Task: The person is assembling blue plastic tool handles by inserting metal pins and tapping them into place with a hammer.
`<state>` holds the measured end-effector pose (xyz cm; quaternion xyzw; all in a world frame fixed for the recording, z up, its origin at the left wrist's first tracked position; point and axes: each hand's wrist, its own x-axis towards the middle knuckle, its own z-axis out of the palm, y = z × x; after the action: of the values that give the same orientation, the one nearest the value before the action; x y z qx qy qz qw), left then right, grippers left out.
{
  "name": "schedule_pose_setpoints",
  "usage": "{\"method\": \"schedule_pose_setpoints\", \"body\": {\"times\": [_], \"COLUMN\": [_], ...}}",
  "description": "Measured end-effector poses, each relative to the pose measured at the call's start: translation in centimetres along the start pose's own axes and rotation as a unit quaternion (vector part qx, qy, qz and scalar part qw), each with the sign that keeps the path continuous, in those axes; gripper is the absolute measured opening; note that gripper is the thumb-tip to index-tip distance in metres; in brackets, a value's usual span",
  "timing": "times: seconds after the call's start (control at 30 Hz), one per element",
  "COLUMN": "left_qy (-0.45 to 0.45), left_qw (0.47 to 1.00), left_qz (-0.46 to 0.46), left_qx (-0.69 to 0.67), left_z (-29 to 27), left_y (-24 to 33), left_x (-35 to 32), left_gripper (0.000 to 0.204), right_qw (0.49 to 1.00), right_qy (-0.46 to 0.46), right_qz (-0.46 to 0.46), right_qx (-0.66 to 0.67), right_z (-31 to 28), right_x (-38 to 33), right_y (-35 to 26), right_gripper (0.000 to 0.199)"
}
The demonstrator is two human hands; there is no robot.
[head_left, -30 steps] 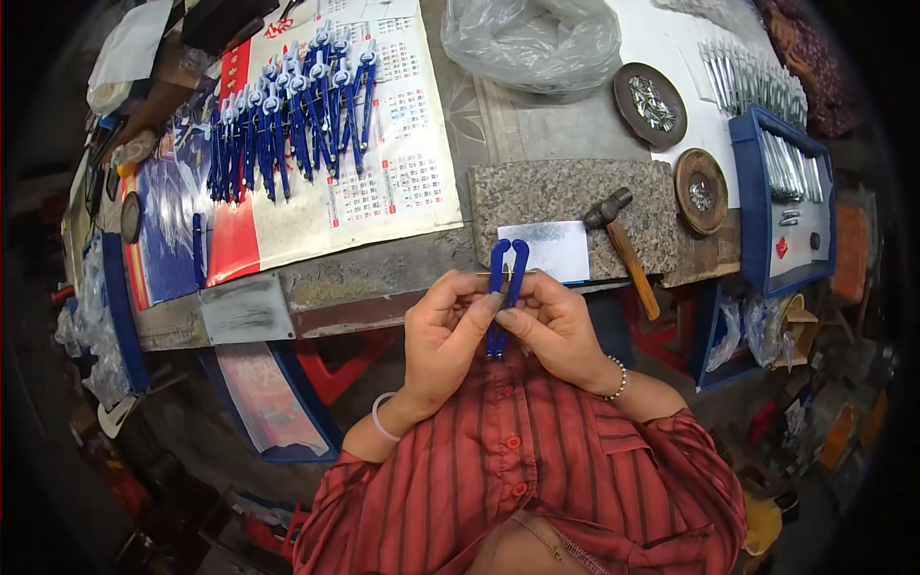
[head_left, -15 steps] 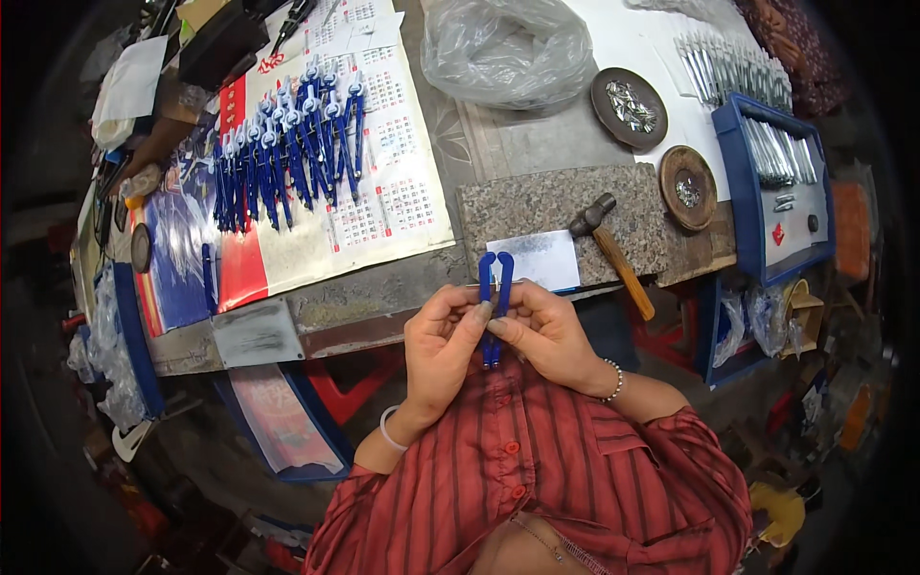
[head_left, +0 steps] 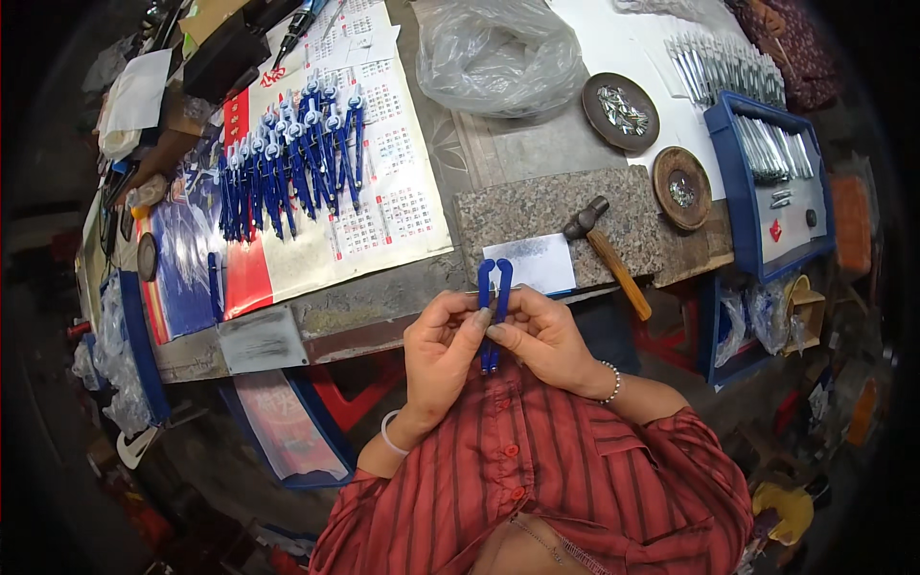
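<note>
Above the table's front edge, I hold a blue two-legged piece (head_left: pixel 494 276) upright, its rounded, hooked tops pointing away from me. My left hand (head_left: pixel 443 350) pinches its left leg between thumb and fingers. My right hand (head_left: pixel 546 347) pinches the right leg, thumbs close together. What looks like a thin metal pin crosses near the legs at the fingertips; its ends are partly hidden. The lower leg tips show below my hands. Just beyond lies a white paper sheet (head_left: pixel 529 263) on a speckled stone slab (head_left: pixel 460 216), with a wooden-handled hammer (head_left: pixel 616 273) to the right.
Several blue tools with pale heads (head_left: pixel 287 158) lie on a calendar sheet (head_left: pixel 407 225) at left. Right of the slab are two round dishes (head_left: pixel 621 107) of small metal parts and a blue tray (head_left: pixel 743 182) with silver pieces. A plastic bag (head_left: pixel 498 62) lies behind.
The view has shifted slightly. Both hands keep nearly the same pinch on the blue two-legged piece, whose two legs stand almost as before.
</note>
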<state>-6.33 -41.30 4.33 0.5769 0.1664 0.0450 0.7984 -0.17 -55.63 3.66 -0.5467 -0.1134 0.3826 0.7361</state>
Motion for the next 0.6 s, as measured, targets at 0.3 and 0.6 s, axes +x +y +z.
{"method": "schedule_pose_setpoints", "body": {"times": [0.3, 0.6], "left_qy": [0.003, -0.004], "left_qw": [0.998, 0.994], "left_qz": [-0.046, -0.066], "left_qx": [-0.047, -0.091], "left_z": [0.25, 0.4], "left_y": [0.44, 0.52], "left_x": [-0.01, 0.34], "left_gripper": [0.015, 0.014], "right_qw": [1.0, 1.0], "right_qy": [-0.011, -0.006], "right_qz": [-0.004, -0.009], "right_qx": [0.011, 0.0], "right_z": [-0.12, -0.17], "right_x": [-0.27, -0.4], "right_y": [0.12, 0.16], "right_gripper": [0.024, 0.025]}}
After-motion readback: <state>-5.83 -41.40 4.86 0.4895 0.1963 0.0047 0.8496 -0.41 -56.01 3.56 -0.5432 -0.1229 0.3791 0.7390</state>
